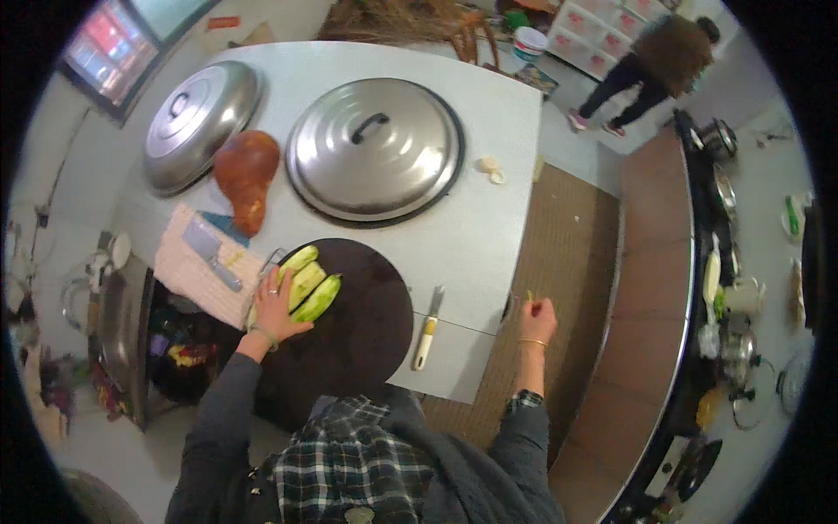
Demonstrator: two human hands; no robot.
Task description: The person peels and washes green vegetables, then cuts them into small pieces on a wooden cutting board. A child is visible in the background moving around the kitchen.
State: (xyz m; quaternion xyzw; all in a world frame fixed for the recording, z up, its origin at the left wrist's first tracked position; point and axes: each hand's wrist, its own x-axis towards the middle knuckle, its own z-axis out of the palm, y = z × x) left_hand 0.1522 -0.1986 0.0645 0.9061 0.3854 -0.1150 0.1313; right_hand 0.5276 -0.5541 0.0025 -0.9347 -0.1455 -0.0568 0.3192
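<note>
My left hand lies over three pale green, peeled cucumber-like vegetables, fingers on their left ends and thumb along the near side. They sit side by side at the left of a dark round board. Out past the table's right edge is my right hand, fingers pinched together, with a small yellow-green scrap showing at the fingertips. A small knife with a cream and yellow handle rests on the table between the board and that hand. Left of the vegetables, a cleaver lies on a beige cloth.
Two steel lidded pans and a brown gourd-shaped squash occupy the white table's far side. Small pale pieces lie near its right edge. A counter runs along the right; a person stands bent beyond.
</note>
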